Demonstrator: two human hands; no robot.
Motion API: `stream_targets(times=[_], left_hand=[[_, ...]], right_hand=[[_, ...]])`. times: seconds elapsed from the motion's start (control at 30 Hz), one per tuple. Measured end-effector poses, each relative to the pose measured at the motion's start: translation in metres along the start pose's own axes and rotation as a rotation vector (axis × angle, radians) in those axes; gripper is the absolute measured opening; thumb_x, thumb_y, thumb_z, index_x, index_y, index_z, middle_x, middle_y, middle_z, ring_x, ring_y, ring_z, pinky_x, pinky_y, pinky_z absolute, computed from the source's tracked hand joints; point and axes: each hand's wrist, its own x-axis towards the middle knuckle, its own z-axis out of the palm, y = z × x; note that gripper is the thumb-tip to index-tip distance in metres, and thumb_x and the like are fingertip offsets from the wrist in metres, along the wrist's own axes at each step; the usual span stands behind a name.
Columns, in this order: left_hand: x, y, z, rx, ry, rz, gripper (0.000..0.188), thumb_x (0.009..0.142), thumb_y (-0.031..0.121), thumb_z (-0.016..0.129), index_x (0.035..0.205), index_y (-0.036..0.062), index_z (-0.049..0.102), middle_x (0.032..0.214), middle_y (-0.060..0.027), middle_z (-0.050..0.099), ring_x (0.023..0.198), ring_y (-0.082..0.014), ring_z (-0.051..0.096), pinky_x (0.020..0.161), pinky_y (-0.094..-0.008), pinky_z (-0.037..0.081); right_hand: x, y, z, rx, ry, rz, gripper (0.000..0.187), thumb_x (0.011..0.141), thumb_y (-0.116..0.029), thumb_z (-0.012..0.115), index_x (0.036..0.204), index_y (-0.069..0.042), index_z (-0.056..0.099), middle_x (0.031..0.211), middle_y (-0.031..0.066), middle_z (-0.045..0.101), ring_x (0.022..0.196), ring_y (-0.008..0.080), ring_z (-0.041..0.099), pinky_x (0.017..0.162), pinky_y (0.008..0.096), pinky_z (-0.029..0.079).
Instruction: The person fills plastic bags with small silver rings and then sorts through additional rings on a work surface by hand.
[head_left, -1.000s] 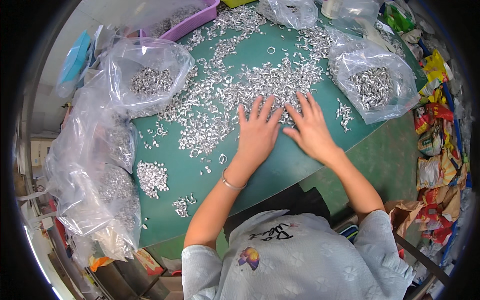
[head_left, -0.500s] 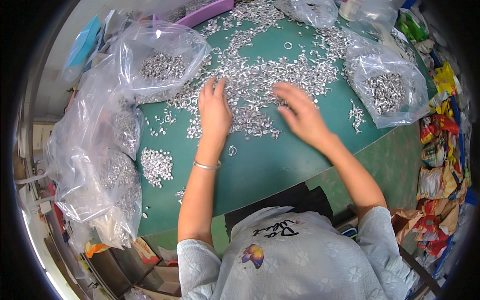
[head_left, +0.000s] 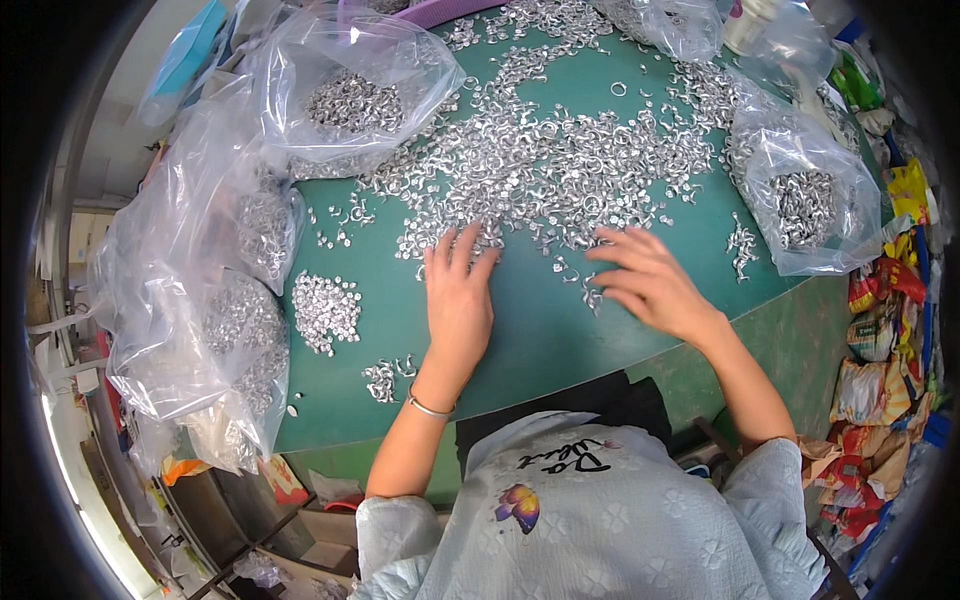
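Note:
A wide spread of small shiny silver metal pieces (head_left: 560,165), many of them curved like hooks or half rings, covers the middle of the green table (head_left: 540,340). My left hand (head_left: 460,300) lies at the near edge of this spread, its fingers apart and the fingertips touching the pieces. At the near right edge is my right hand (head_left: 650,280), fingers spread and slightly blurred, beside a few loose pieces. Neither hand visibly holds anything. To the left of my left hand sit a small pile of round silver pieces (head_left: 327,312) and a smaller cluster of curved ones (head_left: 385,380).
Clear plastic bags of silver pieces stand at the left (head_left: 240,330), back left (head_left: 350,105) and right (head_left: 805,205). A small cluster (head_left: 741,247) lies near the right bag. A purple tray (head_left: 450,10) and a white bottle (head_left: 748,25) are at the back. Colourful packaging (head_left: 870,380) lines the right side.
Both hands have drawn back toward me from over the spread, the right one also shifting right. Some pieces now lie near my right fingers. The whole view has shifted slightly.

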Motion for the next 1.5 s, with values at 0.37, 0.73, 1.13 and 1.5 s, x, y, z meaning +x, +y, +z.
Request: stream_targets(times=[0.37, 0.73, 1.13, 1.5], left_hand=[[0.009, 0.051, 0.012, -0.204, -0.076, 0.085, 0.033, 0.080, 0.006, 0.066, 0.112, 0.0054, 0.060, 0.123, -0.0120, 0.052, 0.112, -0.0311, 0.050, 0.090, -0.0420, 0.039], [-0.010, 0.067, 0.010, -0.279, -0.108, 0.024, 0.033, 0.078, 0.003, 0.066, 0.111, 0.0043, 0.060, 0.114, -0.0121, 0.053, 0.105, -0.0309, 0.051, 0.085, -0.0404, 0.040], [-0.018, 0.045, 0.001, -0.246, -0.006, -0.064, 0.029, 0.078, -0.006, 0.058, 0.107, -0.0037, 0.059, 0.108, -0.0152, 0.053, 0.098, -0.0317, 0.052, 0.083, -0.0399, 0.044], [-0.024, 0.062, 0.000, -0.411, -0.055, -0.084, 0.025, 0.080, -0.006, 0.061, 0.105, -0.0014, 0.060, 0.101, -0.0137, 0.055, 0.091, -0.0310, 0.055, 0.080, -0.0385, 0.046]], right_hand=[[0.038, -0.014, 0.012, -0.240, 0.213, 0.118, 0.028, 0.075, -0.005, 0.068, 0.102, -0.007, 0.062, 0.115, 0.0073, 0.056, 0.114, 0.0295, 0.049, 0.097, 0.0433, 0.037], [0.014, -0.016, 0.002, -0.175, 0.321, 0.280, 0.023, 0.075, -0.001, 0.069, 0.097, -0.005, 0.063, 0.103, 0.0069, 0.057, 0.097, 0.0259, 0.054, 0.082, 0.0368, 0.039], [0.016, -0.016, 0.015, -0.015, 0.175, 0.223, 0.015, 0.076, -0.008, 0.069, 0.090, -0.006, 0.063, 0.092, 0.0048, 0.058, 0.091, 0.0237, 0.052, 0.076, 0.0358, 0.039], [0.046, -0.013, 0.009, -0.188, 0.297, 0.194, 0.017, 0.073, -0.010, 0.072, 0.087, -0.006, 0.063, 0.084, 0.0052, 0.055, 0.085, 0.0242, 0.052, 0.075, 0.0367, 0.038]])
